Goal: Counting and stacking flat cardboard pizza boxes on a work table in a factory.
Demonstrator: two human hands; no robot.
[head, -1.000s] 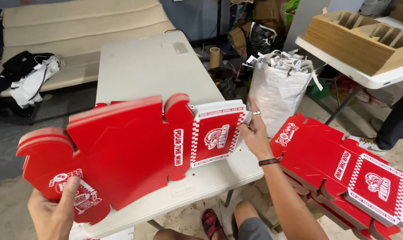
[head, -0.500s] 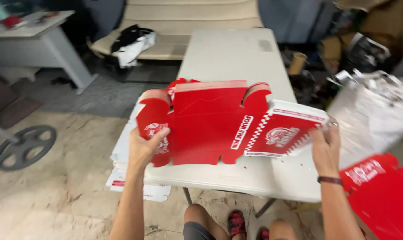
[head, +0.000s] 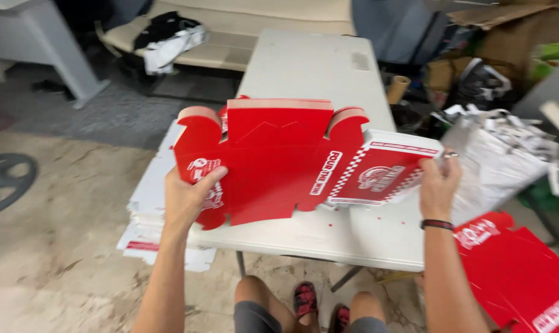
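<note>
While the left hand (head: 190, 197) grips its left flap, the right hand (head: 438, 185) pinches the red box blank (head: 273, 160) at its right edge.

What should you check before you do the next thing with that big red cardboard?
1. Left hand grips the red box blank at its left flap: ok.
2. Right hand holds the checkered panel: ok.
3. Blank lifted above the white table: ok.
4. Blank free of tears: cannot tell.
5. Stack of flat blanks at the table's left edge sits neatly: not ok, it overhangs.
</note>
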